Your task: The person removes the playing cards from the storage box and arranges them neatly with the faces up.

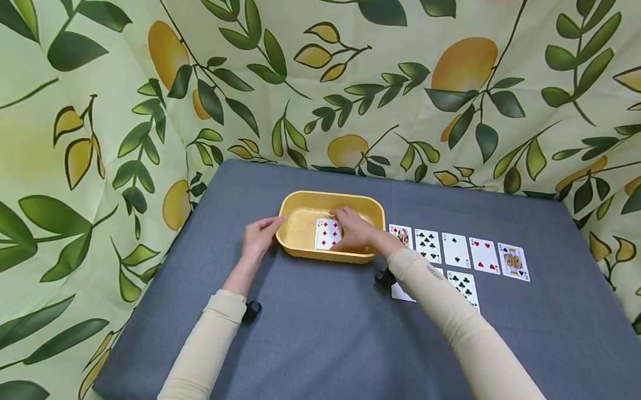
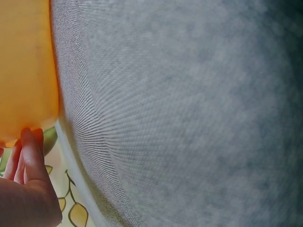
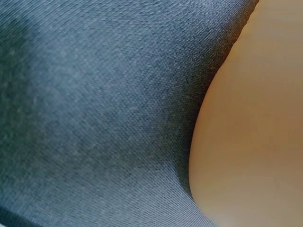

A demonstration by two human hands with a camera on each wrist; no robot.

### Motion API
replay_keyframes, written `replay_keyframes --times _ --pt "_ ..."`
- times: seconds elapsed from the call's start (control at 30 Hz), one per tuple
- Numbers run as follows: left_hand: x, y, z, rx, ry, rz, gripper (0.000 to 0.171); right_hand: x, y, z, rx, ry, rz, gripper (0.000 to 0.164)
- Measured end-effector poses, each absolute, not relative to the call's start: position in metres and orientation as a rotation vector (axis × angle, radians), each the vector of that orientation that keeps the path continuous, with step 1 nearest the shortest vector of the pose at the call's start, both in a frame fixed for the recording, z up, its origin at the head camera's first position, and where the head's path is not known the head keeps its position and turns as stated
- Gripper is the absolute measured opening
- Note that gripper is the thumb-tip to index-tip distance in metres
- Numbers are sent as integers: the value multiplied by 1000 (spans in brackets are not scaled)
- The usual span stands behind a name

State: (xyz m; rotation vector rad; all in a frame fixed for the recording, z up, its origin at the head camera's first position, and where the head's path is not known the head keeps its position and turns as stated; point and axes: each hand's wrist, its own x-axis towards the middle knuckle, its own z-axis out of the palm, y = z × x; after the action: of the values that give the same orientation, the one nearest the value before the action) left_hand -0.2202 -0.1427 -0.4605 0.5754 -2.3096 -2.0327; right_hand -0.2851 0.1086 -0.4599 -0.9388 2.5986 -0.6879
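Observation:
A yellow plastic tray [image 1: 296, 252] stands on the grey table, with a diamonds playing card [image 1: 325, 235] lying face up inside it. My left hand [image 1: 260, 236] pinches the tray's left end; in the left wrist view its fingertips are right at the yellow wall. Reaching into the tray, my right hand [image 1: 354, 229] spans the card's right side, fingers by the far edge and thumb by the near edge. Part of that card is hidden beneath the hand. The right wrist view shows only the tray's outer wall [image 3: 251, 142] and grey cloth.
Right of the tray, face-up cards form a row, among them a two of spades [image 1: 455, 250] and a king [image 1: 513, 262]. A nearer row, with a clubs card [image 1: 464, 287], is partly covered by my right sleeve [image 1: 456, 316]. Leaf-patterned cloth [image 1: 347, 105] hangs behind the table.

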Motion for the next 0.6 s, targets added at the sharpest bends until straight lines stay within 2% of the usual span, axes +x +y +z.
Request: replay_keyframes --times 0.2,0.6 --pt "-220 -141 -460 582 -2317 -2022 38 -285 111 -461 -950 2584 -734 98" --pt "-221 -142 -464 574 -2336 -1979 36 -280 123 -443 -1015 2593 -768 86"
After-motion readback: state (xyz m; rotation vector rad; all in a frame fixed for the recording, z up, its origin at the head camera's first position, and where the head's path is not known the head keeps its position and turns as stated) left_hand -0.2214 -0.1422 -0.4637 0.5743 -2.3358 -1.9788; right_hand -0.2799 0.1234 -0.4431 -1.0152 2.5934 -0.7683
